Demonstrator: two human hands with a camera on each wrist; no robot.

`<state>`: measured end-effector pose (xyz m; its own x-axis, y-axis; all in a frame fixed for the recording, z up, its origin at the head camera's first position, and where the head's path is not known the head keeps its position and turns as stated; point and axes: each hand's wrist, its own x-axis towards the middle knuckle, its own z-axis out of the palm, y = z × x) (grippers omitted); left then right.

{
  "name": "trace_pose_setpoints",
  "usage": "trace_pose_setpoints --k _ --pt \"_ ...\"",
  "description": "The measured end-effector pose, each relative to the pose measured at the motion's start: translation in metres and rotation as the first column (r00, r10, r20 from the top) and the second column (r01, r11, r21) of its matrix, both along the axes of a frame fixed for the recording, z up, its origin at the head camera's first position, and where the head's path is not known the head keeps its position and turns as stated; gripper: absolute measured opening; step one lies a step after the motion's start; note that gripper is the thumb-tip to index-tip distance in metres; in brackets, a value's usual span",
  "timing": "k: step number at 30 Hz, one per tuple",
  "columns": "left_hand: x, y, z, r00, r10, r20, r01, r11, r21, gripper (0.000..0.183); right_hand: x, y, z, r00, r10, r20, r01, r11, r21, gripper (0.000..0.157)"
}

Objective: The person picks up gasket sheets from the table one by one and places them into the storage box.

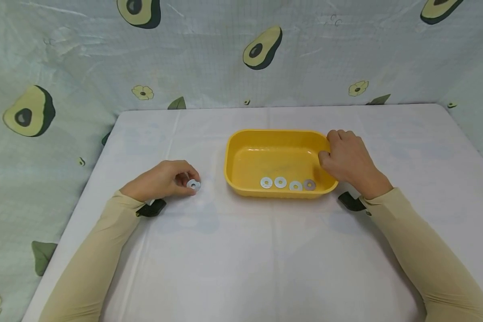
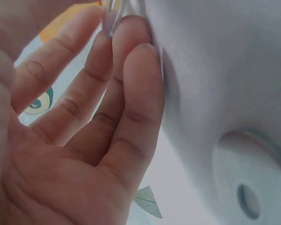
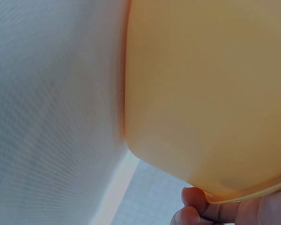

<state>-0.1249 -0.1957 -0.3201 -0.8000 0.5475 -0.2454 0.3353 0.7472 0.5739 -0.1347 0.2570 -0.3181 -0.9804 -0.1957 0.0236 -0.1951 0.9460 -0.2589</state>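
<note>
In the head view my left hand (image 1: 167, 180) is left of the yellow tray, thumb and fingertips pinching a flat metal washer (image 1: 193, 184). The left wrist view shows that washer (image 2: 112, 16) edge-on at the fingertips. Another washer (image 2: 225, 168) lies on the white cloth near the left wrist; the head view hides it. My right hand (image 1: 348, 158) grips the right rim of the yellow plastic tray (image 1: 230, 152), thumb inside and fingers over the outside. Several washers lie in a row along the tray's near side, among them a silver one (image 1: 266, 182) and a greyer one (image 1: 309, 184).
A white cloth (image 1: 241, 259) covers the table, with a straight far edge below a hanging sheet (image 1: 209, 58) printed with avocados. Black wrist straps (image 1: 150, 208) show at both wrists. The tray stands at the middle of the table, between the hands.
</note>
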Motion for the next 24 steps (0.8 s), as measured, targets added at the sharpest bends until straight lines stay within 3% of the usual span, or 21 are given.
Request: trace_pose_setpoints --k 11,24 --pt "0.0007 -0.0037 0.0013 0.999 -0.015 0.028 0.015 1.0 0.009 0.027 -0.0004 0.001 -0.0016 1.0 0.006 -0.017 -0.006 1.0 -0.003 0.032" --pt "0.0015 -0.0018 0.0013 0.999 -0.045 -0.028 0.045 0.999 -0.004 0.022 -0.0007 0.0013 -0.0011 0.999 0.021 -0.032 -0.021 1.0 0.011 0.029"
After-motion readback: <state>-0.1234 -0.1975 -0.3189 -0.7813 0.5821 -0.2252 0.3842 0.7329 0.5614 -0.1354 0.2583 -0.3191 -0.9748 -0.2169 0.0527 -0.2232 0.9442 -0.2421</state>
